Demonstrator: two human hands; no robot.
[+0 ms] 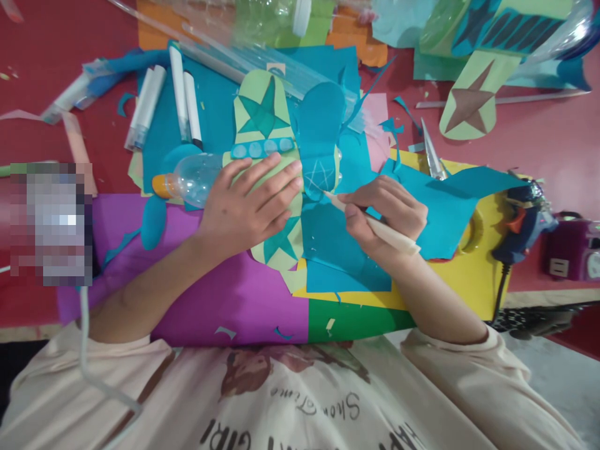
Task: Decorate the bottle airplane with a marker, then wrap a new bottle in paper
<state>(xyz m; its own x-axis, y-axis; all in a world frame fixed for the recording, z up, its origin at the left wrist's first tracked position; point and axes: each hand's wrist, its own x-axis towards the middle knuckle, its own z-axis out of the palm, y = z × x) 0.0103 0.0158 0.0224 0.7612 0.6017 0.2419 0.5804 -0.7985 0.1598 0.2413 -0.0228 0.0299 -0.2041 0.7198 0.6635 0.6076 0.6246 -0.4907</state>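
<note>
My left hand [255, 203] lies flat with fingers stretched over a clear plastic bottle [194, 180] that lies on its side, its orange cap [164, 185] to the left. Pale green paper covers the bottle's body, with a green star [265, 107] on the upper flap and another green star [284, 240] on the lower one. A blue paper piece [321, 119] wraps the bottle's right end and bears a thin, light star outline [320, 174]. Closed around a white pencil [391, 234], my right hand [387, 212] has its tip at the blue paper, just below the star outline.
Several white markers [146, 106] lie at the upper left. Scissors [432, 150] rest point-up among blue scraps. At the right are a yellow tape ring [471, 231] and a dark blue glue gun [522, 231]. Another decorated bottle [510, 28] stands at the upper right. Purple paper [210, 300] covers the near side.
</note>
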